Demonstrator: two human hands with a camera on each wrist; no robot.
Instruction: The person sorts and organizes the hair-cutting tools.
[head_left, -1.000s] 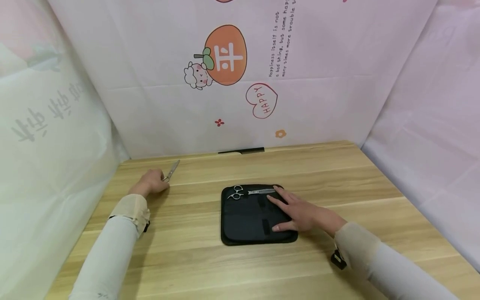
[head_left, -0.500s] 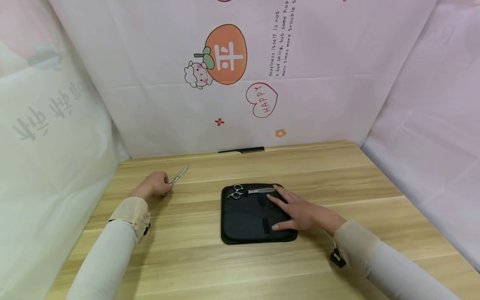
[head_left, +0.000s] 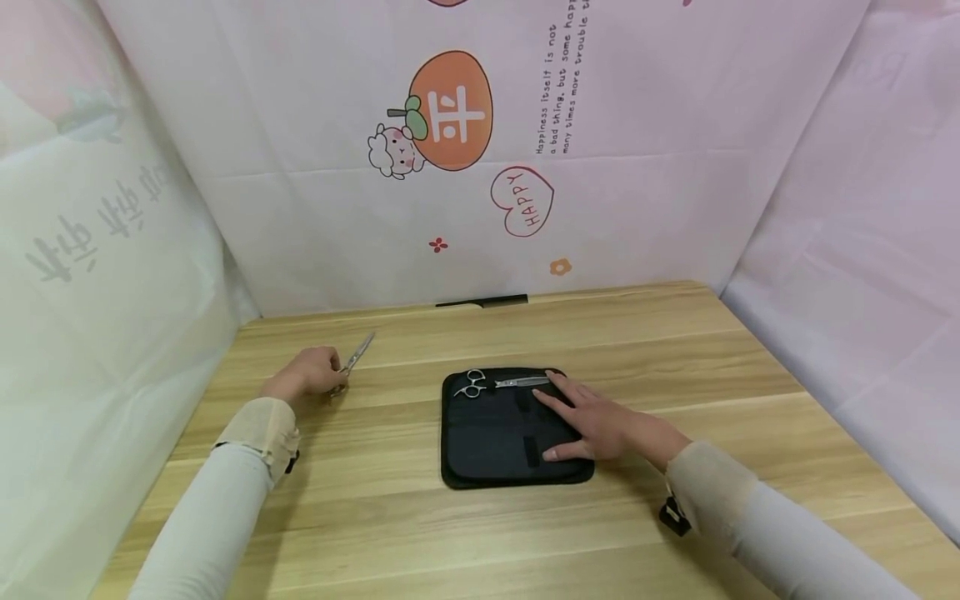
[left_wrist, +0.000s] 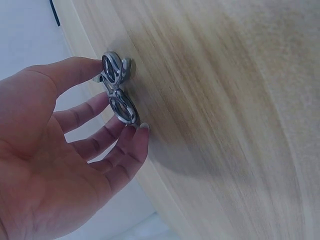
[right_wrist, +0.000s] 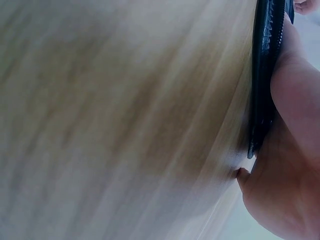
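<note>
At the table's left, my left hand [head_left: 309, 372] pinches silver scissors [head_left: 358, 353] by the handles, blades pointing away and to the right. In the left wrist view, the thumb and fingertips grip the metal finger rings [left_wrist: 116, 90] from opposite sides, just above the wood. My right hand [head_left: 603, 427] rests with spread fingers on the right side of a flat black case [head_left: 480, 446]. A second pair of silver scissors [head_left: 517, 382] lies along the case's far edge, with my fingertips near its tip. The right wrist view shows the case's zipped edge [right_wrist: 262, 85] beside my palm.
A black comb [head_left: 506, 301] lies at the table's back edge, against a printed white cloth [head_left: 337, 233]. Cloth walls also stand at left and right. Wooden tabletop [head_left: 420, 542] surrounds the case, and dark strips [head_left: 532, 452] mark its surface.
My left hand has shifted slightly right and nearer to me with the scissors, and their blades have swung a little to the right. My right hand and the case stay put.
</note>
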